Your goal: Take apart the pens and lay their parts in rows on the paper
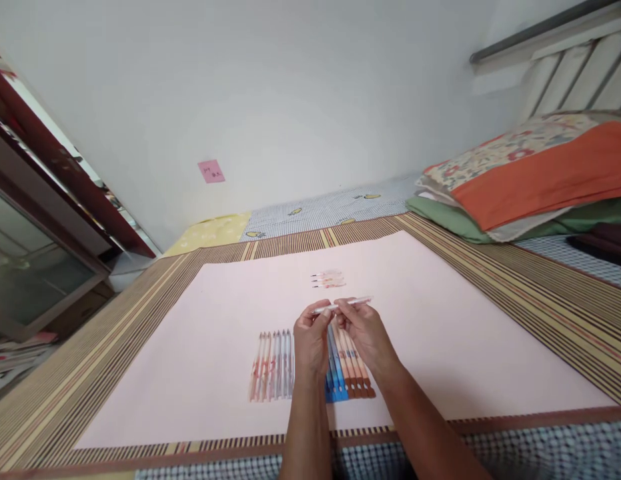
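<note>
Pen: a pale pen (343,305) is up off the sheet, held level between both hands.
Left hand: the left hand (310,337) has its fingers curled and pinches the pen's left end.
Right hand: the right hand (365,330) pinches the barrel further along.
Row of pens: the row of pens (273,365) lies right under the wrists, pale ones to the left and blue and brown ones beneath.
Small cluster: three pens (329,279) lie just beyond the fingertips.
Pink sheet: the pink sheet (465,333) is under it all.
Pillows: the pillows (530,173) are well off to the right.
</note>
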`<state>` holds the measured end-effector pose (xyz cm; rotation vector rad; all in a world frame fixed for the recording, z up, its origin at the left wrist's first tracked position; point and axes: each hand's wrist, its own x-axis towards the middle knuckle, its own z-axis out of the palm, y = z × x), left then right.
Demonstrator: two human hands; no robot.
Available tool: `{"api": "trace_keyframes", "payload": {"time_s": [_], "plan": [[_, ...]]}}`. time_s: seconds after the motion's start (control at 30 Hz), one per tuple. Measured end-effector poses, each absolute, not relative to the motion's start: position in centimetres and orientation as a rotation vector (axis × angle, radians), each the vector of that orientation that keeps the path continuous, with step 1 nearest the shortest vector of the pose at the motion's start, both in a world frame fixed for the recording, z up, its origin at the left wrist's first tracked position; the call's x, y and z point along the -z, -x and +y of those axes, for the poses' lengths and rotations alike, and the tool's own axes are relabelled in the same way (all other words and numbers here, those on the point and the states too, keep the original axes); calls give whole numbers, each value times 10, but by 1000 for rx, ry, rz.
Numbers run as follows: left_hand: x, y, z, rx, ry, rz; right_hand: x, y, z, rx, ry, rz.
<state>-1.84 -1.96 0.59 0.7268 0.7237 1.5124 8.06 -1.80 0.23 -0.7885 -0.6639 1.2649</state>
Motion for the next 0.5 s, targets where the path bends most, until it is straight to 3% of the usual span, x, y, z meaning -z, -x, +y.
{"api": "trace_keyframes", "payload": {"time_s": [0.37, 0.5], "plan": [[-1, 16, -15, -1555, -631, 957, -1, -74, -19, -1191, 839, -791], [-9, 17, -21, -1441, -599, 816, -4, -72, -21, -1264, 835, -686]]}}
